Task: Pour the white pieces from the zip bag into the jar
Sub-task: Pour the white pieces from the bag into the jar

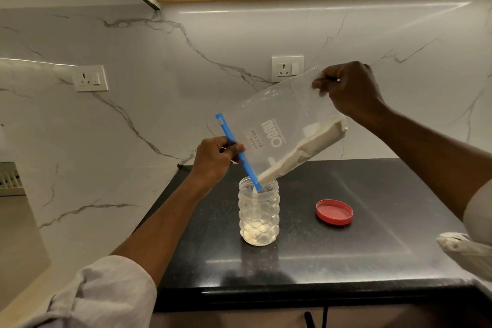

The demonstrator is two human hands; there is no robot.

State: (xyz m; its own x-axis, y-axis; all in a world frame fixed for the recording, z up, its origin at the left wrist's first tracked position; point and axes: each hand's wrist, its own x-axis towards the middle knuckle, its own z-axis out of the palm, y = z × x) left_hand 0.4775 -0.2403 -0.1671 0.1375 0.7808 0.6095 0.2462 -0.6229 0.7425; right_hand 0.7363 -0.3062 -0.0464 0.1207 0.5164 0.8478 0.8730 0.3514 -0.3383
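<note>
A clear zip bag with a blue zip strip is tilted mouth-down over a clear bubbled jar on the black counter. My left hand pinches the blue strip near the bag's mouth. My right hand grips the bag's raised bottom corner. White pieces lie along the bag's lower edge and reach the jar's mouth. A small layer of white pieces sits in the jar's bottom.
A red lid lies top-down on the black counter to the jar's right. Marble wall with two sockets stands behind. The counter's front edge runs below the jar.
</note>
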